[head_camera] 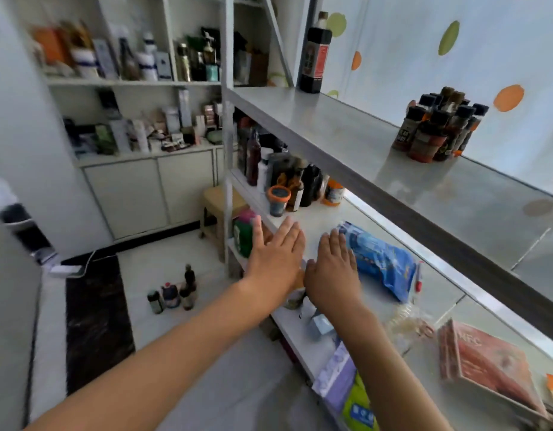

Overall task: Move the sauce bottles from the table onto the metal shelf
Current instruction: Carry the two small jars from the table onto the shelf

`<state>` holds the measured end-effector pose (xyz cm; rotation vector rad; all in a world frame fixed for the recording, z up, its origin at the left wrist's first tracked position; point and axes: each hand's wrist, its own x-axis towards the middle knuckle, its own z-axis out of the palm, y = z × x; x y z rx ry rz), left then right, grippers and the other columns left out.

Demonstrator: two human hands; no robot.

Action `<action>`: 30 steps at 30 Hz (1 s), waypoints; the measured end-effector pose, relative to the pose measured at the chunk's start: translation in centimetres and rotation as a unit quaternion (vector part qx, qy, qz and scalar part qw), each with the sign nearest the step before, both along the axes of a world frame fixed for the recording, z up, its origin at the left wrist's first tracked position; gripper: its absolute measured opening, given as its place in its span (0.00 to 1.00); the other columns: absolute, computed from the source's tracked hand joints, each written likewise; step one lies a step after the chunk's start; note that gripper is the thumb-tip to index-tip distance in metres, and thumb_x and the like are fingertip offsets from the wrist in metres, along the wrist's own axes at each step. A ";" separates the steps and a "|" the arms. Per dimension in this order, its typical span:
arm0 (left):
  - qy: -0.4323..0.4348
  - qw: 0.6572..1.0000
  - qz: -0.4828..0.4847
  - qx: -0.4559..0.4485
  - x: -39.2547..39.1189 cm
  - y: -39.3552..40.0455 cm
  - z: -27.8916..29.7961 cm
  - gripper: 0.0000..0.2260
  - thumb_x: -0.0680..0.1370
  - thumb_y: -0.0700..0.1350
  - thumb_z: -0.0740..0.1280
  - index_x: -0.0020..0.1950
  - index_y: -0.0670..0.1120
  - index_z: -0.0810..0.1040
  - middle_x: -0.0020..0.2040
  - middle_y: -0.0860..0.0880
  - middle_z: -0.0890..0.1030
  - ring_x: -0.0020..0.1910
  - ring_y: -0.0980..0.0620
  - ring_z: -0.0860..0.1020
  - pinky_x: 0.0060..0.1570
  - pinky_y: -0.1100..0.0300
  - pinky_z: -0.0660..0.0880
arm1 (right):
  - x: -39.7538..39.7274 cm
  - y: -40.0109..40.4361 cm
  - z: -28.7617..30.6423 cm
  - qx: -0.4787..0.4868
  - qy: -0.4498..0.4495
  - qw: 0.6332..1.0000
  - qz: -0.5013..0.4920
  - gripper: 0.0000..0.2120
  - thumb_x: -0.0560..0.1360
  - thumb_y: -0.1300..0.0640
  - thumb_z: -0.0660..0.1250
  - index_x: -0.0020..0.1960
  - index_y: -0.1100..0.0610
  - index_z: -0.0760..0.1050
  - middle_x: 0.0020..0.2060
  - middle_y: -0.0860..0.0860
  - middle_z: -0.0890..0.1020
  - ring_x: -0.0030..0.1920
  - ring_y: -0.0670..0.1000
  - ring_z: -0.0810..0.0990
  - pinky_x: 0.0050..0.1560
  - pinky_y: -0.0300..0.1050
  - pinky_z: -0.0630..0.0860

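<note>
Head view, left hand (276, 256) flat, right hand (332, 269) flat, both empty

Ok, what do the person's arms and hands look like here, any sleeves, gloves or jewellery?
Both arms are bare as far as the picture shows: no sleeve reaches into view. The left hand and right hand wear no gloves, and no rings, watch or bracelet can be seen. The picture is a little blurred.
</note>
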<state>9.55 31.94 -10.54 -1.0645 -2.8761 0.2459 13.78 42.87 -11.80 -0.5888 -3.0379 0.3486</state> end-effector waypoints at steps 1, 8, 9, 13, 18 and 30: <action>-0.007 1.000 0.016 -0.001 0.7 -1.5 -0.8 0.32 0.82 0.45 0.55 0.79 0.41 0.40 0.79 0.43 0.39 0.78 0.45 0.36 0.70 0.29 0.41 | 0.0 -1.4 -0.8 -0.006 -0.007 1.000 0.019 0.30 0.83 0.53 0.50 0.80 0.60 0.40 0.79 0.56 0.40 0.79 0.53 0.38 0.78 0.51 0.41; -0.032 0.989 0.145 0.001 3.2 -18.5 -6.8 0.31 0.82 0.42 0.54 0.79 0.41 0.40 0.80 0.43 0.40 0.78 0.45 0.37 0.69 0.31 0.37 | -0.3 -15.7 -6.2 -0.011 -0.027 0.982 0.184 0.31 0.81 0.57 0.52 0.80 0.59 0.41 0.79 0.56 0.43 0.79 0.53 0.40 0.78 0.48 0.41; -0.036 0.985 0.167 0.005 3.7 -21.5 -7.5 0.31 0.82 0.42 0.54 0.79 0.41 0.40 0.80 0.43 0.40 0.78 0.45 0.37 0.70 0.31 0.38 | -0.2 -18.4 -6.8 -0.012 -0.030 0.977 0.211 0.32 0.81 0.57 0.52 0.80 0.59 0.41 0.79 0.56 0.43 0.79 0.53 0.40 0.78 0.48 0.41; -0.048 0.965 0.252 0.057 6.8 -33.0 -10.1 0.29 0.83 0.45 0.54 0.79 0.42 0.42 0.80 0.44 0.42 0.78 0.46 0.37 0.72 0.34 0.40 | 0.7 -29.2 -8.9 -0.029 -0.042 0.955 0.293 0.33 0.81 0.56 0.53 0.80 0.60 0.40 0.80 0.55 0.45 0.79 0.52 0.40 0.78 0.49 0.41; -0.092 0.919 0.371 0.100 12.5 -47.0 -12.8 0.29 0.82 0.46 0.55 0.79 0.43 0.44 0.80 0.46 0.42 0.78 0.47 0.36 0.73 0.37 0.38 | 2.9 -43.8 -11.4 -0.035 -0.063 0.910 0.409 0.33 0.81 0.54 0.55 0.80 0.60 0.41 0.80 0.56 0.47 0.79 0.52 0.42 0.78 0.47 0.39; -0.138 0.773 0.598 0.159 25.0 -72.0 -20.0 0.29 0.81 0.47 0.57 0.79 0.45 0.50 0.80 0.46 0.48 0.79 0.46 0.41 0.75 0.39 0.43 | 9.6 -72.2 -17.1 -0.049 -0.118 0.779 0.614 0.33 0.80 0.54 0.58 0.79 0.61 0.47 0.79 0.56 0.52 0.79 0.53 0.48 0.77 0.43 0.43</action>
